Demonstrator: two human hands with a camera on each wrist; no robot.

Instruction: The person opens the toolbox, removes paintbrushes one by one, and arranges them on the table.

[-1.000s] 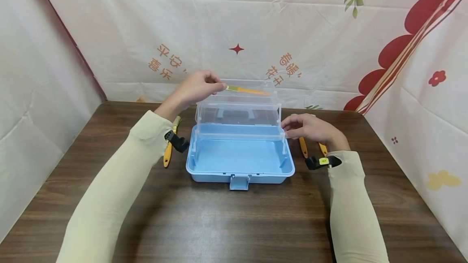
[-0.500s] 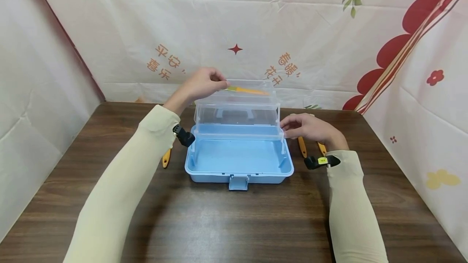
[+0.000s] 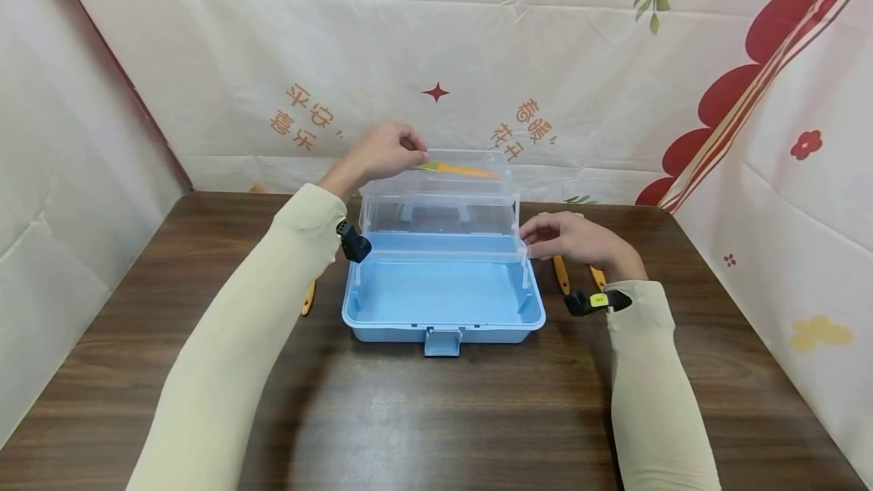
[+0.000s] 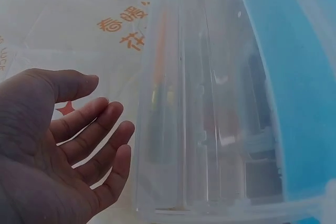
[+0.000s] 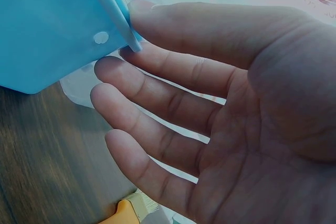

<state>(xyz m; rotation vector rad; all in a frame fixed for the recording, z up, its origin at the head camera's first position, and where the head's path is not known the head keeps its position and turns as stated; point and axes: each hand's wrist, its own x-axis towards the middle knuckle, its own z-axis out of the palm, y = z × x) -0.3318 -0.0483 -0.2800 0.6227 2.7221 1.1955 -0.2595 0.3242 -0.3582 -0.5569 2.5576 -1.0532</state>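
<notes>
A light blue storage box stands with its lid up and clear tiered trays raised. In the top tray lies a paintbrush with an orange handle, seen blurred through clear plastic in the left wrist view. My left hand hovers at that tray's left end, near the bristles. Its fingers are loosely bent with nothing between them. At the box's right side, my right hand pinches the blue rim between thumb and index finger. The other fingers extend below.
Another orange-handled brush lies left of the box, partly behind my left sleeve. Two more orange handles, a nearer one and a farther one, show under my right hand. A printed cloth hangs behind the wooden table.
My left hand has shifted slightly right and up, from pinching the brush's bristle end to having let it go in the top tray. The right hand keeps its place at the box.
</notes>
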